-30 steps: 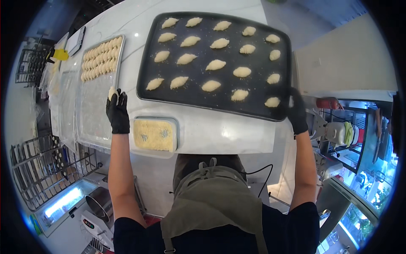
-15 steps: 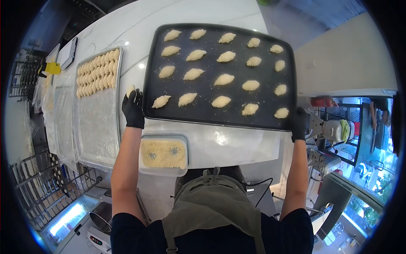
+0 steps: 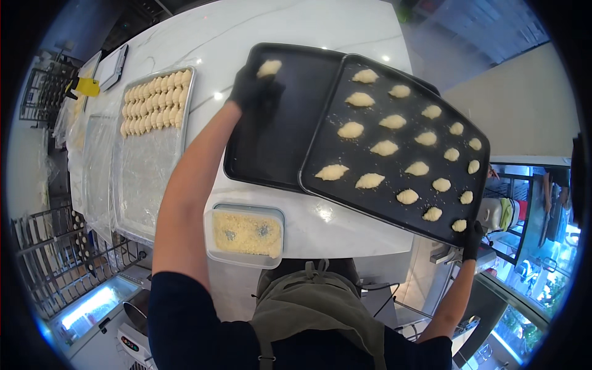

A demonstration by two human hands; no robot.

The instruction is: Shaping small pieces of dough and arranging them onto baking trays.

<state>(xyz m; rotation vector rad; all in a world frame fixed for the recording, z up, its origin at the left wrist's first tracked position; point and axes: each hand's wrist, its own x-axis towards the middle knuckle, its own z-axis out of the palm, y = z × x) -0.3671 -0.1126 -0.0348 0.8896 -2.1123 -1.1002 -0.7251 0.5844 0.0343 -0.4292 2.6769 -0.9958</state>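
My left hand (image 3: 251, 89), in a black glove, is over the top left of a black baking tray (image 3: 277, 135), with a crumb-coated dough roll (image 3: 269, 68) at its fingertips. Black fingers against the dark tray make the grip hard to see. My right hand (image 3: 473, 239), also gloved in black, grips the near right corner of a second black tray (image 3: 364, 157). This tray lies slanted across the first, covering much of it. Several pale dough rolls (image 3: 384, 148) with scattered crumbs are spaced in rows on it.
A clear tub of crumbs (image 3: 246, 233) stands at the marble table's (image 3: 327, 213) near edge. To the left, a metal tray (image 3: 145, 185) holds packed rows of plain dough rolls (image 3: 157, 102). A scale (image 3: 113, 68) and a yellow spray bottle (image 3: 87, 86) are further left.
The filled tray has shifted right and turned, uncovering another black tray beneath. My left hand has carried the dough roll up and over that lower tray; my right hand has moved nearer and right.
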